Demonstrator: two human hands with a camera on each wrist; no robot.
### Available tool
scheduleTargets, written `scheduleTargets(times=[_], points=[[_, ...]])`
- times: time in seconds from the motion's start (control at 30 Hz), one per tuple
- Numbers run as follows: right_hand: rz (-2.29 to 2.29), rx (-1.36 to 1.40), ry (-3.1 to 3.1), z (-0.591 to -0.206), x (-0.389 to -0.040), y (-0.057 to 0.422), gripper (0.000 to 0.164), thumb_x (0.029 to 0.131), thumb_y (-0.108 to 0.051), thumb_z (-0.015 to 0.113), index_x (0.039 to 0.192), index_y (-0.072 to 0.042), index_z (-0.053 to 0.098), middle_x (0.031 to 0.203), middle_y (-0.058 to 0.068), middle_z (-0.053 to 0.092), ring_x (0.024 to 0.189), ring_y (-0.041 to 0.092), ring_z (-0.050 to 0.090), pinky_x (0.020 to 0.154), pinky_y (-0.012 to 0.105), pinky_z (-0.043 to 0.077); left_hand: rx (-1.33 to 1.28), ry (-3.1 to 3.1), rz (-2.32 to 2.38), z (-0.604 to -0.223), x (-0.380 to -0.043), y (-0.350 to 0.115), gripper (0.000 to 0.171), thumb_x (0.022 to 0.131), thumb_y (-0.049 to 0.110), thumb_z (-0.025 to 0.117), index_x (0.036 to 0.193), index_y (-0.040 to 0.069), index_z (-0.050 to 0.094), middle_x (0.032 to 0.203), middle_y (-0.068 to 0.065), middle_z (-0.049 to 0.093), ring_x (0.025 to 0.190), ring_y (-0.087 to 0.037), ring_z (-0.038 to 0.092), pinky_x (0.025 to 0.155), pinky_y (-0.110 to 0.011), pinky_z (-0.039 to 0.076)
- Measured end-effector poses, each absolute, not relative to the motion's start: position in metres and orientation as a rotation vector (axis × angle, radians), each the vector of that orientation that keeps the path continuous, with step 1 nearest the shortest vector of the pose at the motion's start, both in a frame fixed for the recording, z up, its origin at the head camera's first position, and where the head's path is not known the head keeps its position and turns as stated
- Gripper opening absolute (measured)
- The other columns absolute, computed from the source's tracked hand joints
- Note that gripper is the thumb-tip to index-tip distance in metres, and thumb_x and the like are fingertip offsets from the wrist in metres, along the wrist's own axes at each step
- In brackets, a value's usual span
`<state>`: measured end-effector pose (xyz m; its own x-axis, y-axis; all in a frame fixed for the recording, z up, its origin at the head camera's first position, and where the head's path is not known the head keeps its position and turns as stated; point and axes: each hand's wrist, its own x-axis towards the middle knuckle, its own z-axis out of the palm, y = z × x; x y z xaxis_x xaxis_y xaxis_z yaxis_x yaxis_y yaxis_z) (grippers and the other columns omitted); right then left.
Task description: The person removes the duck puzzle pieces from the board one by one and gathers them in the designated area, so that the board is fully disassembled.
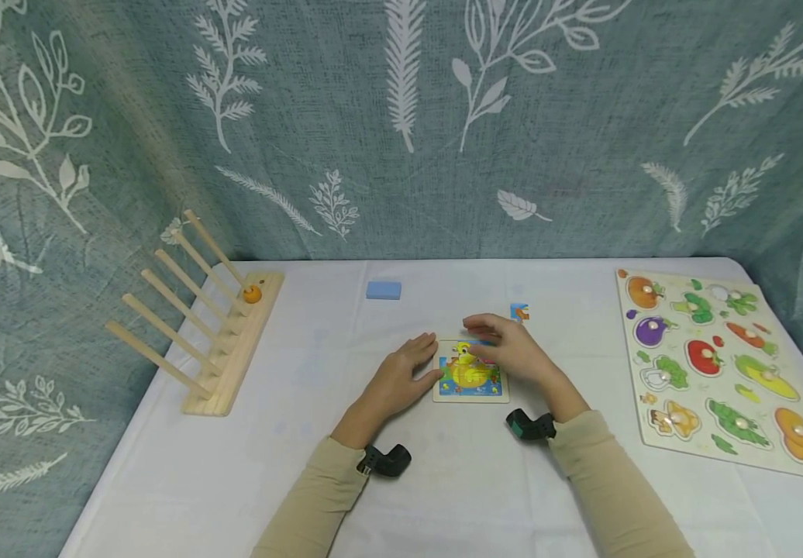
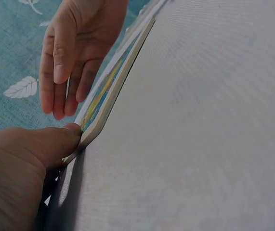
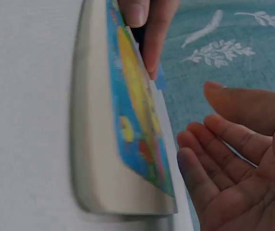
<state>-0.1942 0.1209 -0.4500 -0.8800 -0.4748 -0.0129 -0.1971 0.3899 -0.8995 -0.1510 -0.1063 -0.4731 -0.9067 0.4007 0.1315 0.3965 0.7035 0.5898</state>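
Note:
A small jigsaw puzzle (image 1: pixel 470 375) in a pale wooden frame lies flat on the white table, showing a yellow cartoon animal on blue. My left hand (image 1: pixel 400 380) rests along its left side; the thumb (image 2: pixel 62 144) touches the frame's edge and the other fingers lie fairly straight. Over the puzzle's upper right side is my right hand (image 1: pixel 513 350), its fingers relaxed and holding nothing; in the right wrist view its palm (image 3: pixel 243 187) faces the board. A loose blue-and-orange puzzle piece (image 1: pixel 519 312) lies just behind the right hand.
A blue rectangular block (image 1: pixel 384 291) lies toward the back. On the left stands a wooden peg rack (image 1: pixel 234 349) with an orange bead (image 1: pixel 252 294) at one peg's base. A vegetable knob-puzzle board (image 1: pixel 722 372) covers the right side. A patterned curtain (image 1: pixel 373 155) hangs behind the table.

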Motion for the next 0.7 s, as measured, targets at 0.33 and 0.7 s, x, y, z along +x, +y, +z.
scheduleTargets(times=[0.33, 0.7], points=[[-1.396, -0.691, 2.419, -0.461, -0.194, 0.120, 0.045, 0.090, -0.014, 0.065, 0.132, -0.002, 0.053, 0.134, 0.015, 0.054, 0.127, 0.032, 0.049, 0.110, 0.047, 0.040, 0.683, 2.893, 0.984, -0.474, -0.151, -0.107, 0.054, 0.093, 0.029, 0.062, 0.136, 0.000, 0.049, 0.147, -0.012, 0.043, 0.137, -0.030, 0.038, 0.115, -0.044, 0.033], [-1.246, -0.813, 2.553, -0.466, -0.193, 0.119, 0.036, 0.090, -0.009, 0.064, 0.125, -0.008, 0.060, 0.131, 0.010, 0.057, 0.127, 0.029, 0.049, 0.109, 0.048, 0.040, 0.700, 2.900, 0.988, -0.473, -0.152, -0.106, 0.055, 0.092, 0.029, 0.063, 0.136, -0.001, 0.049, 0.146, -0.013, 0.043, 0.136, -0.031, 0.040, 0.115, -0.044, 0.034]])
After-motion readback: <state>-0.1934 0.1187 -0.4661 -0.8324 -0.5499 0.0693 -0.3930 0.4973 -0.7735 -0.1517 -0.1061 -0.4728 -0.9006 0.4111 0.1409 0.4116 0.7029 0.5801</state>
